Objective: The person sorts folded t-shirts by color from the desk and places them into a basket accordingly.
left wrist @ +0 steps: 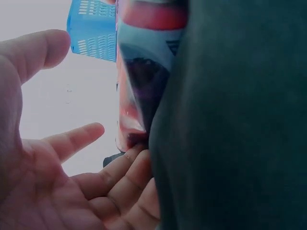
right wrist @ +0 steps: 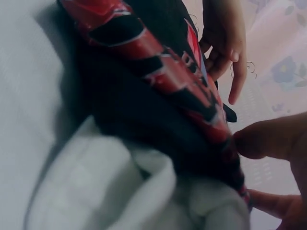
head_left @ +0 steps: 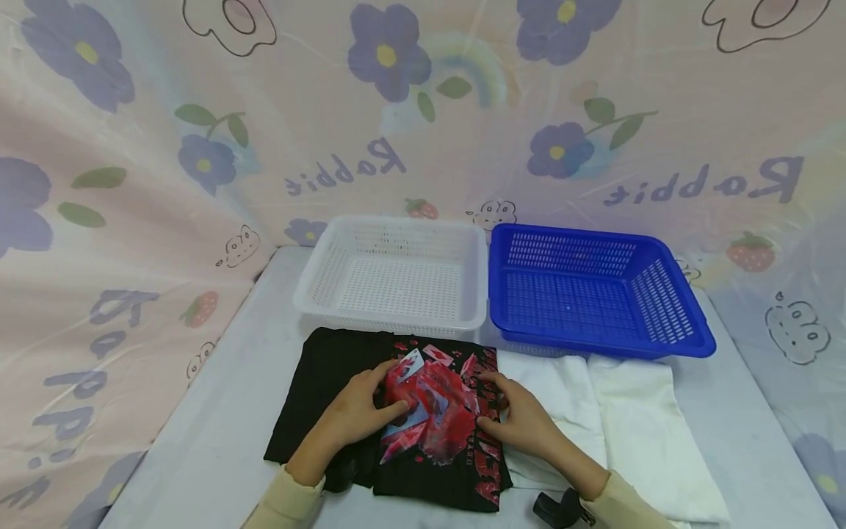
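A folded black T-shirt with a red and pale blue print lies in front of me; it also fills much of the left wrist view. My left hand rests on it at the left edge of the print, thumb spread from the fingers. In the left wrist view, relaxed fingertips touch the cloth. My right hand rests on the right side of the print, thumb and forefinger apart. In the right wrist view its thumb touches the printed edge. White folded cloth lies at the shirt's right edge.
A white perforated basket stands behind the shirt, with a blue perforated basket beside it on the right. More white cloth lies at the right. A patterned curtain rises behind the white table.
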A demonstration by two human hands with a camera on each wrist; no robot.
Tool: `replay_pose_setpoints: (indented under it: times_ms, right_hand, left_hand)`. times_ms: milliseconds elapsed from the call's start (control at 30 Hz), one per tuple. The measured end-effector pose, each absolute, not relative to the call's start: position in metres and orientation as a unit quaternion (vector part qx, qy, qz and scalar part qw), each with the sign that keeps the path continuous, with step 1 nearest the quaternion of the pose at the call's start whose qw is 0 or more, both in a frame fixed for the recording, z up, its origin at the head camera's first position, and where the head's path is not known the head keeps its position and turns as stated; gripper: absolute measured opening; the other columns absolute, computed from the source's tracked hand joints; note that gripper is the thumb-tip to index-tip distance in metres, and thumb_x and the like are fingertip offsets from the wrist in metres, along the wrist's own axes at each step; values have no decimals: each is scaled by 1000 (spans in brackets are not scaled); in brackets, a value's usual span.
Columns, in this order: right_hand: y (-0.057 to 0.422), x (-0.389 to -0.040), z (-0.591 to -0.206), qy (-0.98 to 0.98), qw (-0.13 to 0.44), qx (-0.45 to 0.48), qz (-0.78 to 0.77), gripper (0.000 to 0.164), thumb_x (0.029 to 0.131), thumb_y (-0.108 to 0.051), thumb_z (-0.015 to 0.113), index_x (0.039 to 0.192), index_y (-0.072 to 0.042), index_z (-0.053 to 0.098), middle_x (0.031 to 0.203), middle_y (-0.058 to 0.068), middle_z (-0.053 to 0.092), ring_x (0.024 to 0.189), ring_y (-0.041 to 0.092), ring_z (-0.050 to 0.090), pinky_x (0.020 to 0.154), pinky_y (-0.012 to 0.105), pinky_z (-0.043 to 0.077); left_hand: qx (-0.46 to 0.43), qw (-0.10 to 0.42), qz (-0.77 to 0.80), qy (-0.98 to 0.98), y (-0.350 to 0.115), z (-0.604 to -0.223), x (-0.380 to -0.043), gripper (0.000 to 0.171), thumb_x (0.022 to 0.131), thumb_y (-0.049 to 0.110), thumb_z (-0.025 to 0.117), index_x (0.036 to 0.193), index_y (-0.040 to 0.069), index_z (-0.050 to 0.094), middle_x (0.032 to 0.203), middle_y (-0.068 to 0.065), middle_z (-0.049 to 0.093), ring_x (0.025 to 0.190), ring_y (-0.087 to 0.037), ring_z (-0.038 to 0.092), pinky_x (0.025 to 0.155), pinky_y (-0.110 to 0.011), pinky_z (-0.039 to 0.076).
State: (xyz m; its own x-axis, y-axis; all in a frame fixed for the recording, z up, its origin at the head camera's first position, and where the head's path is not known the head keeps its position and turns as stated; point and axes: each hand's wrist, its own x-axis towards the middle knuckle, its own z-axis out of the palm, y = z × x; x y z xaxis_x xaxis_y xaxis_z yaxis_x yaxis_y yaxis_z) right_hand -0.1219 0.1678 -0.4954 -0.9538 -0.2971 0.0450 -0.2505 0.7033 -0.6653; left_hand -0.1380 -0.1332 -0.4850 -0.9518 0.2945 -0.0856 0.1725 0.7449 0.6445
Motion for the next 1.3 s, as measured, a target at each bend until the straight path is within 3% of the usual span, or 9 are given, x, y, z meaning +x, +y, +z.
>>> replay_pose_setpoints:
  times_ms: [100, 333, 533, 767, 900, 1000, 1133, 1233, 1300]
  right_hand:
    - [166, -124, -497, 923, 16, -162, -348, 67, 73, -25, 79, 133, -14, 53, 87, -6, 58, 71, 6, 48, 66, 25, 41]
    - [160, -127, -501, 921, 11, -153, -358, 65, 72, -26, 80, 131, -15, 54, 112, 3, 67, 95, 17, 62, 80, 37, 50]
    - [159, -128, -503, 917, 30, -145, -370, 64, 73, -26, 80, 131, -16, 55, 97, -2, 66, 73, 7, 48, 65, 25, 42]
    - [158, -128, -503, 908, 42, -125, -398, 61, 75, -27, 79, 131, -19, 56, 123, 5, 64, 101, 18, 60, 82, 38, 48]
    - [157, -129, -503, 893, 49, -126, -428, 60, 77, -26, 78, 131, -20, 55, 127, 8, 61, 110, 23, 60, 88, 42, 49]
    - [158, -130, -503, 887, 50, -132, -440, 59, 77, -23, 77, 131, -20, 55, 126, 8, 61, 87, 13, 59, 74, 32, 49]
    - [160, -131, -505, 872, 64, -141, -463, 55, 80, -16, 75, 130, -20, 55, 115, 8, 60, 57, 3, 41, 54, 22, 39]
    - [162, -130, -507, 855, 72, -152, -490, 51, 82, -11, 73, 129, -19, 55, 105, 10, 60, 51, -1, 35, 49, 20, 38]
    - [162, -130, -507, 841, 78, -157, -513, 50, 83, -8, 72, 129, -18, 56, 109, 11, 61, 49, -2, 33, 46, 20, 36]
  left_hand:
    - [127, 93, 342, 926, -131, -486, -139, 73, 83, 50, 69, 145, 22, 42, 122, -11, 59, 112, -27, 55, 92, -50, 48]
    - [125, 111, 333, 928, -123, -488, -138, 77, 80, 50, 71, 144, 19, 42, 118, -12, 57, 102, -23, 54, 84, -44, 51]
    - [122, 115, 347, 923, -122, -491, -141, 77, 78, 43, 75, 143, 17, 43, 114, -13, 53, 93, -20, 54, 79, -41, 51]
    - [146, 115, 401, 897, -129, -497, -146, 66, 82, 33, 75, 140, 17, 47, 116, -11, 58, 91, -16, 54, 75, -32, 50]
    - [155, 133, 434, 877, -132, -500, -148, 65, 84, 29, 75, 141, 18, 46, 118, -10, 62, 94, -14, 60, 78, -30, 53]
    - [153, 141, 458, 864, -134, -502, -148, 64, 84, 25, 75, 141, 18, 46, 118, -11, 62, 97, -16, 63, 80, -31, 54]
    - [154, 152, 487, 846, -136, -503, -149, 63, 84, 21, 75, 140, 17, 46, 119, -14, 61, 98, -19, 65, 78, -31, 55]
    - [157, 173, 516, 824, -136, -504, -149, 63, 85, 18, 74, 141, 15, 45, 126, -18, 57, 102, -23, 66, 79, -30, 56]
    - [159, 189, 533, 809, -136, -504, -150, 63, 86, 16, 73, 141, 13, 43, 130, -20, 55, 104, -25, 66, 81, -30, 56]
